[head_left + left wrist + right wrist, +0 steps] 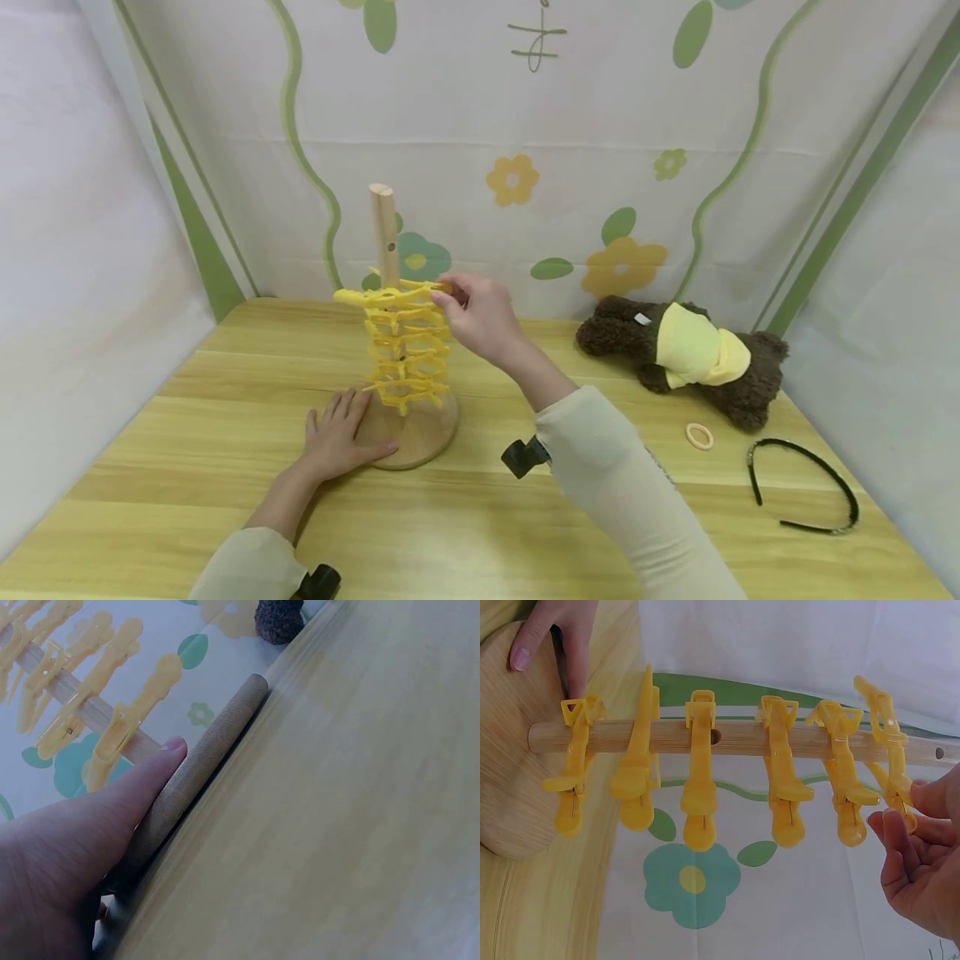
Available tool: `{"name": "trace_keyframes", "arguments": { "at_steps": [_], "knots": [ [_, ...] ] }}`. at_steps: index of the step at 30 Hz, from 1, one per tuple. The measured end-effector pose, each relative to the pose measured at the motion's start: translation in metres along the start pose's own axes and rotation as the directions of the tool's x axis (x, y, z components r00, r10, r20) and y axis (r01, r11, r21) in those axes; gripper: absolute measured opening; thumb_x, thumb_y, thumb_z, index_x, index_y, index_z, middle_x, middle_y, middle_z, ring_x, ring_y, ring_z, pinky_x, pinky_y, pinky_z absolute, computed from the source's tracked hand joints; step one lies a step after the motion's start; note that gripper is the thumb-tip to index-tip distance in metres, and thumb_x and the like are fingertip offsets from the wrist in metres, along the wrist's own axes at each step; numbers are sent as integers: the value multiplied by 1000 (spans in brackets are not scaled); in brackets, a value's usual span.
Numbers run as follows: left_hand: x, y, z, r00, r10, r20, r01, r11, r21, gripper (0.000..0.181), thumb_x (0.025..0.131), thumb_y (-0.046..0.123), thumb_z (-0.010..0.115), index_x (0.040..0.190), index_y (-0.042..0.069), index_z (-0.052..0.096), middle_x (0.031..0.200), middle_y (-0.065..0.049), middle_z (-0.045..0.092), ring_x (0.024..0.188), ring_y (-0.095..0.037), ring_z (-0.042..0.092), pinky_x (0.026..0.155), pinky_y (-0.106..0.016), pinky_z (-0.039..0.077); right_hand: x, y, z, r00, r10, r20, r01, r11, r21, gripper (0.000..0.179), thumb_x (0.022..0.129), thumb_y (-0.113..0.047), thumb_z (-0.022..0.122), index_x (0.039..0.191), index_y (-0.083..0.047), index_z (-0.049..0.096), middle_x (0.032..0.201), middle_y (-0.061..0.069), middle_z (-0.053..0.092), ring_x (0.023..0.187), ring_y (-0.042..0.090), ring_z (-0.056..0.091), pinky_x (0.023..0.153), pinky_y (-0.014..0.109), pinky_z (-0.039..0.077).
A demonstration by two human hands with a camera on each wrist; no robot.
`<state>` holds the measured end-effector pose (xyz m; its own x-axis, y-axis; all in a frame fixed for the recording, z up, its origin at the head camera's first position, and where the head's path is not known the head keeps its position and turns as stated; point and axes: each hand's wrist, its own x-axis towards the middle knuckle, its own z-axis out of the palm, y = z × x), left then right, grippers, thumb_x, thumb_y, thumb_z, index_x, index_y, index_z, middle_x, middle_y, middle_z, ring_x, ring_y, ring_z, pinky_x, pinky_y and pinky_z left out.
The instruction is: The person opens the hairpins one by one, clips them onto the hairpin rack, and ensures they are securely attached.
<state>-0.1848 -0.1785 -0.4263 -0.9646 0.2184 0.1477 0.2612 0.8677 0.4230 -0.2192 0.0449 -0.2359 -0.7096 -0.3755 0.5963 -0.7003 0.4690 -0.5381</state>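
A wooden post stands upright on a round wooden base. Several yellow plastic clothes pegs are clipped one above another along the post, their handles sticking out to different sides. My right hand pinches the handle end of the topmost clothes peg between thumb and fingers; its clamp end lies at the post. Down at the base, my left hand rests with fingers spread at the left edge, its thumb lying on top of the base.
A dark brown plush toy in a yellow shirt lies at the back right of the wooden table. In front of it are a small pale ring and a black headband. A printed cloth backdrop rises behind the table.
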Motion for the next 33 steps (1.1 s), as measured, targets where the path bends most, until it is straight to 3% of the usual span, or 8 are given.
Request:
{"name": "trace_keyframes", "arguments": {
  "at_steps": [9, 23, 29, 33],
  "knots": [
    [-1, 0, -3, 1000, 1, 7, -1, 1000, -7, 95, 68, 66, 53, 135, 5, 24, 136, -25, 17, 122, -43, 9, 86, -65, -1, -1, -3, 4, 1000, 5, -9, -5, 1000, -14, 13, 83, -8, 58, 91, 1, 62, 65, 3, 55, 52, 12, 46, 45, 20, 37],
    [-1, 1, -2, 1000, 6, 8, -6, 1000, -15, 93, 68, 65, 53, 134, 5, 25, 135, -26, 18, 122, -43, 9, 86, -65, -1, -4, 0, 1, 997, 62, 38, -64, 996, 56, 26, 83, -14, 59, 104, 1, 59, 76, 4, 59, 64, 12, 53, 50, 21, 42],
    [-3, -1, -3, 1000, 8, 7, -8, 1000, -15, 93, 69, 64, 53, 134, 5, 25, 136, -26, 17, 122, -43, 9, 85, -65, 0, -5, 0, -1, 991, 114, 65, -120, 989, 87, 38, 83, -23, 59, 114, -3, 54, 96, 4, 60, 78, 13, 54, 57, 23, 43],
    [-5, -3, -4, 1000, 2, 21, -2, 1000, -9, 94, 69, 65, 53, 135, 5, 24, 135, -26, 17, 122, -43, 10, 85, -66, 1, -7, 2, -9, 995, 96, 42, -99, 992, 75, 44, 82, -25, 60, 118, -2, 51, 108, 6, 56, 89, 14, 51, 70, 25, 42]
  ]
}}
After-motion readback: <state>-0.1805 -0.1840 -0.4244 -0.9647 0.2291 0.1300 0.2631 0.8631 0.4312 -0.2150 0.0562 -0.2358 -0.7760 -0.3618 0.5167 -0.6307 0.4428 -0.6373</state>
